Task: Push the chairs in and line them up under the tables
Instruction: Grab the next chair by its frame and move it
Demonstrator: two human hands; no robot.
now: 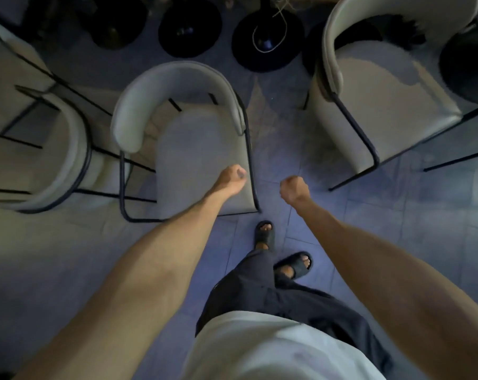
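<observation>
Nearest the lens, a pale grey-white shirt hem (pixel 259 349) hangs over dark loose trousers (pixel 262 292), and 2 feet in dark open-toed slide sandals (pixel 265 234) stand on the bluish tiled floor (pixel 396 229), one ahead of the other. Both bare forearms reach forward and down from the bottom corners, nearly straight at the elbow. The left hand (pixel 232 181) is curled into a loose fist, fingers folded under and knuckles forward, over the front right corner of the seat of the middle cream padded chair with a curved backrest and thin black metal frame (pixel 194 149); whether it touches the seat or the frame rail beside it cannot be told, and it shows nothing clasped in it. The right hand (pixel 294 189) is also closed into a fist, back of the hand up, held in the air above the floor in the gap between the middle chair and the right-hand cream chair of the same make (pixel 383 100), apart from both and holding nothing. A 3rd matching cream chair (pixel 54 165) stands at the left, its frame close against the middle one. Beyond the chairs, 3 round black table bases (pixel 265 42) sit on the floor, one with a pale cord looped over it.
</observation>
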